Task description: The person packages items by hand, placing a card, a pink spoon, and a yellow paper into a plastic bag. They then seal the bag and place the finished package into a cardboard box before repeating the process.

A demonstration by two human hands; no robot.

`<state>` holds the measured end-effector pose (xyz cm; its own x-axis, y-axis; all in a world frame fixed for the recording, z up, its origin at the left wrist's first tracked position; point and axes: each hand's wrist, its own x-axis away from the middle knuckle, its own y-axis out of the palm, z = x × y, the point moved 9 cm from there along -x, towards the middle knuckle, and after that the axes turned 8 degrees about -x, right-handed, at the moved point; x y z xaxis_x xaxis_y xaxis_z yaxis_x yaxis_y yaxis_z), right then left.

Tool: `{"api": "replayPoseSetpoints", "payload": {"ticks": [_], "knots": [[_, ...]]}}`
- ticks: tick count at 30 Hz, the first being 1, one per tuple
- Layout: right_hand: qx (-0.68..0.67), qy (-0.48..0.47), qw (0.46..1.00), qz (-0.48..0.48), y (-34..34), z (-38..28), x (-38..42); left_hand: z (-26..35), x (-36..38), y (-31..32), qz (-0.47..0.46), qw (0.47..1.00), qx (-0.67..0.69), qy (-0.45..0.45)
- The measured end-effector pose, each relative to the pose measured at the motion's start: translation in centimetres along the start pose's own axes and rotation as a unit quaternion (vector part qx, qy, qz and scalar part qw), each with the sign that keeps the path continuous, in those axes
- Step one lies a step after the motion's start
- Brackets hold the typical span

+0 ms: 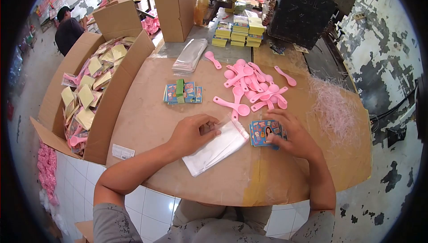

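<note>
My left hand rests at the upper left of a stack of clear plastic bags, fingers curved and thumb apart from them. My right hand spans the right side of a small stack of blue printed cards, fingers at the top edge and thumb over the lower part. Beyond the hands lies a pile of pink measuring spoons. Another bundle of cards, with a green band around part of it, lies farther left.
An open carton full of packed bags stands at the left. More clear bags and stacked yellow-edged cards sit at the back. Shredded pale filler lies at the right. A person is in the background.
</note>
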<state>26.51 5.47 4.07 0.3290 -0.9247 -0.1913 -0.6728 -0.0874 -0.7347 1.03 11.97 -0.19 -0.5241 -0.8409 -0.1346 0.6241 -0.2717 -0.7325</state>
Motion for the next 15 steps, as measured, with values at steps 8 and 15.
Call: {"api": "replayPoseSetpoints", "payload": {"ticks": [8,15], "knots": [[-0.015,-0.007,0.997,0.073,-0.4,2.1,-0.3,0.3,0.0,-0.7,0.038,0.998,0.037,0.046],[-0.128,0.044,0.987,0.082,-1.1,2.2,0.3,1.3,0.2,-1.0,0.028,0.995,0.024,0.093]]}}
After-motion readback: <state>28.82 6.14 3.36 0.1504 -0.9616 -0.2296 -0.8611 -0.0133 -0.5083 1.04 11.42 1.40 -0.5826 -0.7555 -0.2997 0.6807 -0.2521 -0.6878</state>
